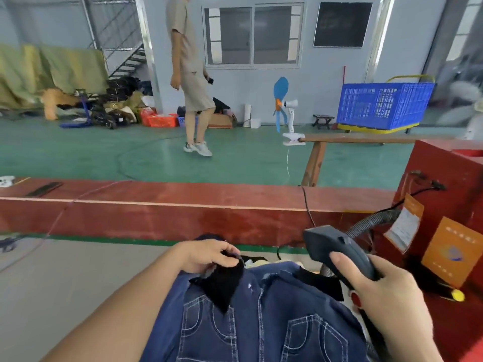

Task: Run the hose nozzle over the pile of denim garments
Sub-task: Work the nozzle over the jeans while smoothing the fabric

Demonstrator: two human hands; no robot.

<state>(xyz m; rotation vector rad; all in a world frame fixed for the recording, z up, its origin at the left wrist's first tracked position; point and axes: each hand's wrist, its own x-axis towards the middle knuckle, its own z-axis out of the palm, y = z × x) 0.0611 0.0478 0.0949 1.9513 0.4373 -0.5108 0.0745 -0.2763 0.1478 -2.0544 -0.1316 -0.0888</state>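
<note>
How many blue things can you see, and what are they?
Denim garments: 1 pile
Blue crate: 1
Blue fan blades: 1 set
Small blue basket: 1
Total: 4

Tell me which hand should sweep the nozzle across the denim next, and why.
The right hand. It already grips the nozzle, which hangs beside the denim pile with its hose trailing behind. The left hand is busy pinching a black piece of cloth on the pile.

denim pile [261, 317]: cut off at bottom edge | orange labels [453, 253]: unreadable
</note>
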